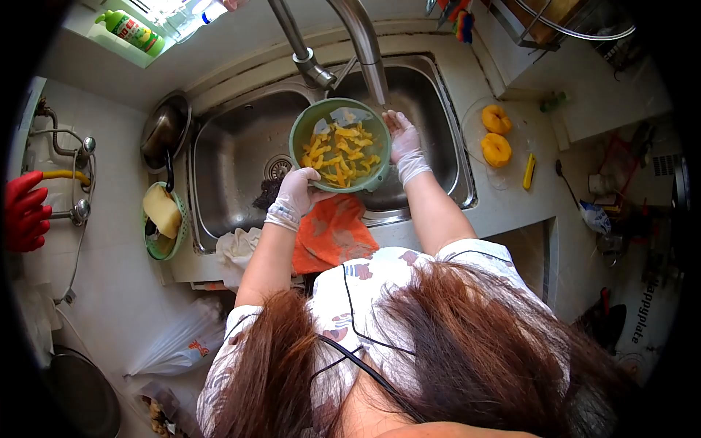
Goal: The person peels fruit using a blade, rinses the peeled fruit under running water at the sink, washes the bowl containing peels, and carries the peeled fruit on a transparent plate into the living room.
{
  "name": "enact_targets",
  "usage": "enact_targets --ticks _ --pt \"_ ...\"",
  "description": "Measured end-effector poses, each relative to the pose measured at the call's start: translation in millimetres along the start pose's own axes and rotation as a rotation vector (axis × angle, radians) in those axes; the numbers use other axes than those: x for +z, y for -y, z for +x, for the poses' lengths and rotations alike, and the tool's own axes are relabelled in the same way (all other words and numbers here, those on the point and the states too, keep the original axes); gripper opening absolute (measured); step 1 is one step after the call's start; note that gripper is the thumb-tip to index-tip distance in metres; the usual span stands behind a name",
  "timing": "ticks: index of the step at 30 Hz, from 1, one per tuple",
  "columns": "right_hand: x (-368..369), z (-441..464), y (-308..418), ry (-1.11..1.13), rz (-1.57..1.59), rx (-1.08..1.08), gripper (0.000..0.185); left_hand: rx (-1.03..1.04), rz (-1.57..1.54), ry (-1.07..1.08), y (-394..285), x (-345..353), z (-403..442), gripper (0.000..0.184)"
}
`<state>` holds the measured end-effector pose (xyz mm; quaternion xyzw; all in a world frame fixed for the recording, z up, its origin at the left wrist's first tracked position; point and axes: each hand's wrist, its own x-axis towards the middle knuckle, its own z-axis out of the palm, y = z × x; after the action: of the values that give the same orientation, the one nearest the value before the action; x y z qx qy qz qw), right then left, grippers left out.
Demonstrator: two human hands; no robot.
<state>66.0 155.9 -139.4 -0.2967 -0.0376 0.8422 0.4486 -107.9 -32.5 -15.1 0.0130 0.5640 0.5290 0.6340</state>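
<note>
The left hand (294,191) and right hand (404,140) are being covered by thin whitish gloves (414,166), wrinkled at the cuffs. A white short-sleeved top (394,264) with dark piping (349,299) is being worn; its brownish print, perhaps animal figures, is being partly hidden by long, loose hair (467,314). A black cord (365,366) is being worn too.

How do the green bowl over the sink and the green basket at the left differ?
The bowl is held by the left hand over the sink; the basket sits beside the sink, unheld. The bowl holds yellow strips; the basket holds a pale, sponge-like block. The bowl looks larger than the basket. Both are green and open-topped.
</note>
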Motion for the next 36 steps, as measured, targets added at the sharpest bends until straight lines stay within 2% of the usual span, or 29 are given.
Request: enact_targets --ticks 8,11,14,17,26,36 --pt "-6.4 3.5 -1.4 -0.182 0.030 -0.048 0.017 -0.007 0.012 -0.008 2.1 -1.4 0.4 0.043" --pt "-24.7 12.2 -7.5 -0.154 -0.010 -0.076 0.016 -0.012 0.026 -0.020 2.3 -0.1 1.8 0.043" --pt "-32.2 2.4 -4.2 -0.074 0.007 0.042 0.015 -0.038 -0.004 -0.013 0.2 2.3 1.2 0.045" --pt "-31.8 -0.6 -3.4 -0.183 0.026 0.041 0.015 -0.033 0.036 -0.032 0.6 7.1 -1.3 0.043" --pt "-39.9 0.4 -0.2 -0.150 0.107 0.110 0.016 -0.033 0.021 0.045 3.9 -1.9 4.3 0.046" --pt "-28.9 -2.9 0.4 -0.107 -0.013 0.129 0.023 -0.038 0.061 0.032 1.1 -3.4 2.0 0.046"
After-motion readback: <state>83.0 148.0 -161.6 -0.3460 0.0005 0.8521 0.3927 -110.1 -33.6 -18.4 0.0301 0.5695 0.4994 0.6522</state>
